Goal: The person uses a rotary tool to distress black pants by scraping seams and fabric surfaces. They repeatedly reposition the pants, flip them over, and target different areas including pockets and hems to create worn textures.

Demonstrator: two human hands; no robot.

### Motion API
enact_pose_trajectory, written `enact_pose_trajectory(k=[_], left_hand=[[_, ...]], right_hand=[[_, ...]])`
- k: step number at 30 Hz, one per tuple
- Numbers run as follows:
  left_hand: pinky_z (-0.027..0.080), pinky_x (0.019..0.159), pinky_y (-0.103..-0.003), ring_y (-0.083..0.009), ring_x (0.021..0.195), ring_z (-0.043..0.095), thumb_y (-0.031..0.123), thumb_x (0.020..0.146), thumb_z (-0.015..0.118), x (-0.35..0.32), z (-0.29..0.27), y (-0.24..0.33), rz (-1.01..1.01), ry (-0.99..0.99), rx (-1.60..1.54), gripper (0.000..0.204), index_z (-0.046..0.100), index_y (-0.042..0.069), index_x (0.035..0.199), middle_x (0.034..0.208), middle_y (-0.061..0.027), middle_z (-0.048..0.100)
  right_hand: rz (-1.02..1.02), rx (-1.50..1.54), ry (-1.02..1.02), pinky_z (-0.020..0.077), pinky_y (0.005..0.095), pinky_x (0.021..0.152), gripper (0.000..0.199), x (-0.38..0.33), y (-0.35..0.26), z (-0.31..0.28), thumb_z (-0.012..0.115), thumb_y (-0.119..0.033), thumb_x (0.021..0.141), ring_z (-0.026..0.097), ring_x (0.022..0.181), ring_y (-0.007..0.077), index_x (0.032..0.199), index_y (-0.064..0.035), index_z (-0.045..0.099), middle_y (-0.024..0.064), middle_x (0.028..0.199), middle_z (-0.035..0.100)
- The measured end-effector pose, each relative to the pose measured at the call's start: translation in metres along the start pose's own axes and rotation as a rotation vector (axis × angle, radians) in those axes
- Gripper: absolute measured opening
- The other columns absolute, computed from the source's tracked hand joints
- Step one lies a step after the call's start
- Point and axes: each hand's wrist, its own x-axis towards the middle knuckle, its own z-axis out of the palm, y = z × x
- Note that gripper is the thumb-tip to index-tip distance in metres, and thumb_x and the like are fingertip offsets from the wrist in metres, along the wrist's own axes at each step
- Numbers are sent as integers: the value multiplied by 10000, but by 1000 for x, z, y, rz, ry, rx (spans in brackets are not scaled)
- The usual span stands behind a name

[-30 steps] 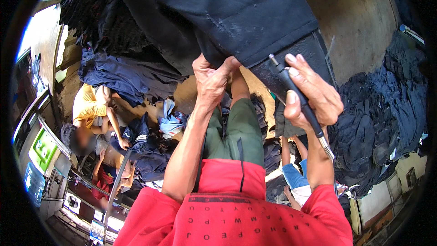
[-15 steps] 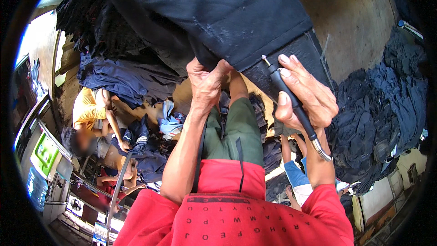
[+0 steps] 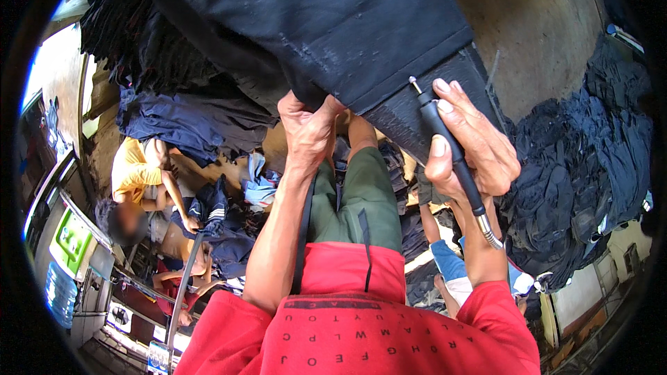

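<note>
A dark denim garment [image 3: 313,21], with small scuffed pale marks on its surface, is drawn over a black flat board [image 3: 455,80] whose bare end sticks out past the hem. My left hand [image 3: 308,128] pinches a fold at the garment's near edge. In my right hand [image 3: 483,146] is a black pen-shaped rotary grinder handpiece [image 3: 443,132], held between thumb and fingers. Its small rounded bit points up and left, over the bare end of the board near the hem; whether it touches cannot be made out. A metal spring sleeve shows at the handpiece's lower end.
Piles of dark clothes [image 3: 556,180] lie to the right, with more dark garments [image 3: 174,121] at the left. A person in a yellow shirt [image 3: 135,167] handles cloth at the left. Another person's legs [image 3: 451,264] show behind my right arm. A wooden panel [image 3: 535,28] stands at upper right.
The handpiece's tip has shifted slightly up and right. The garment and my left hand have moved a little to the left, the grip unchanged.
</note>
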Motion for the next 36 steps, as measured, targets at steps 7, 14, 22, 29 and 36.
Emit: enact_pose_trajectory(k=[7,14,22,29,36], left_hand=[[596,848,-307,-139,919,745,-104,950,774,1,-2,-2,-4,0,-5,169,795,-30,1100,1062,-61,813],[587,883,-312,-140,935,741,-92,953,773,1,-3,0,-17,13,25,154,800,-21,1087,1072,-52,811],[574,897,-305,-126,952,731,-64,959,785,3,-5,-3,-26,13,42,132,803,-16,1081,1074,-36,809],[568,901,-301,-127,966,731,-50,967,790,3,-8,-5,-21,27,90,123,804,-13,1083,1076,-34,810],[589,943,-328,-150,1019,754,-78,956,785,4,-7,-5,4,-2,69,172,807,11,1102,1151,-40,815]], right_hand=[[8,-28,21,639,558,1001,341,0,3,0,661,-36,854,813,1052,433,1129,132,773,334,1051,795],[50,-42,58,626,543,1026,325,0,2,1,681,-29,858,810,1067,426,1121,135,779,327,1061,796],[75,-78,120,649,508,1003,323,1,6,0,719,-2,818,817,1049,422,1108,120,791,302,1045,805],[98,-108,151,652,503,1000,310,3,7,1,718,-5,824,818,1043,419,1094,134,785,304,1055,806],[134,-149,169,649,485,1004,309,3,7,1,723,-11,839,814,1062,417,1106,131,784,293,1083,808]])
